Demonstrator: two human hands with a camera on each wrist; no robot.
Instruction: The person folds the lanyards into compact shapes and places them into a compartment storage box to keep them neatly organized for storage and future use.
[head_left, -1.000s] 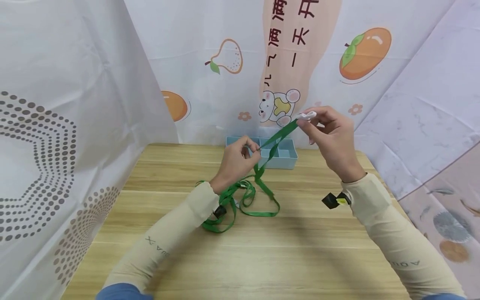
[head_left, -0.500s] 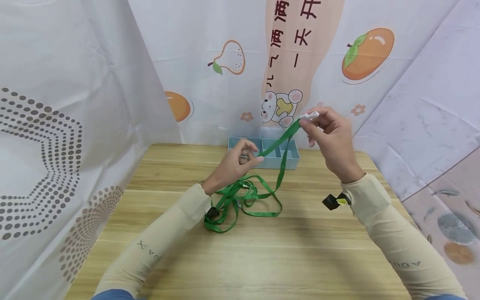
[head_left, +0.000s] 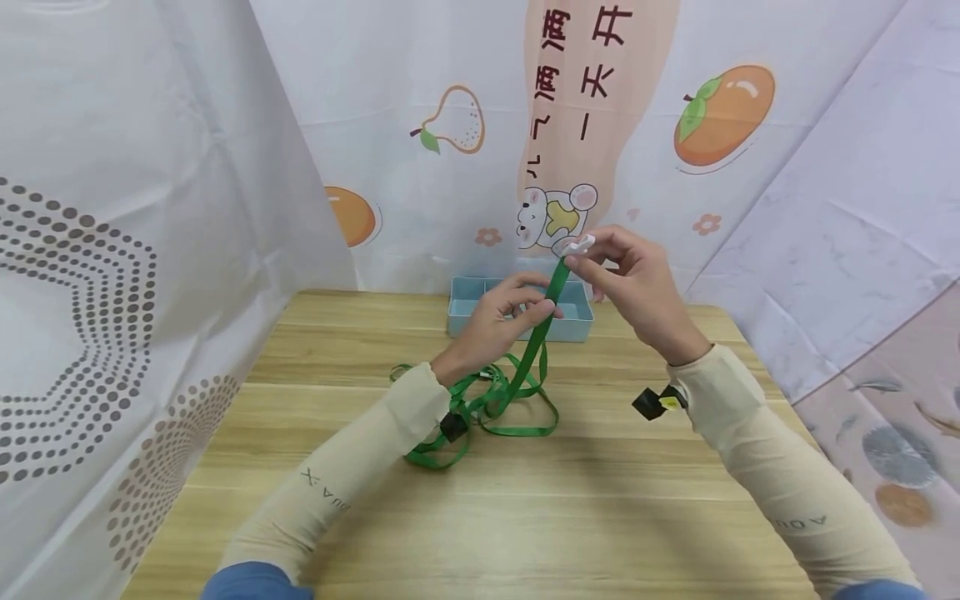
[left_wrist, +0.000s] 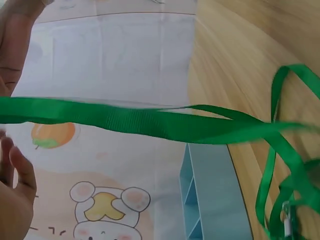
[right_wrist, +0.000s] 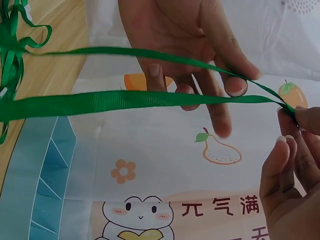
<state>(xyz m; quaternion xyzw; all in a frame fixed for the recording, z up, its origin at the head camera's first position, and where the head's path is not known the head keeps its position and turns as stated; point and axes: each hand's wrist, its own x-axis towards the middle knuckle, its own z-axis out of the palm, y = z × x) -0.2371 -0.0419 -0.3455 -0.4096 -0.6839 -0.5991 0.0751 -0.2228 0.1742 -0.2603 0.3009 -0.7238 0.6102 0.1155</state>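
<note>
My right hand [head_left: 637, 279] pinches the top end of a green lanyard [head_left: 532, 350] beside its white plastic clip [head_left: 579, 245]. From there the strap slopes down in two strands to the table. My left hand [head_left: 498, 321] is just below and left of it, its fingers spread loosely around the strap. In the right wrist view the strands [right_wrist: 120, 102] cross in front of the left palm [right_wrist: 175, 30], with no finger curled tight on them. More green lanyards [head_left: 517, 431] lie in a loose tangle on the table, partly behind my left wrist. A metal hook [left_wrist: 286, 220] shows among them.
A pale blue divided box [head_left: 570, 332] stands at the table's back edge, behind my hands. The wooden table [head_left: 525, 517] reaches toward me. Printed white curtains [head_left: 405, 167] enclose the back and sides.
My left hand has let go of the strap it pinched and has moved right, close to the right hand. The right hand has shifted left, and the lanyard now hangs more steeply.
</note>
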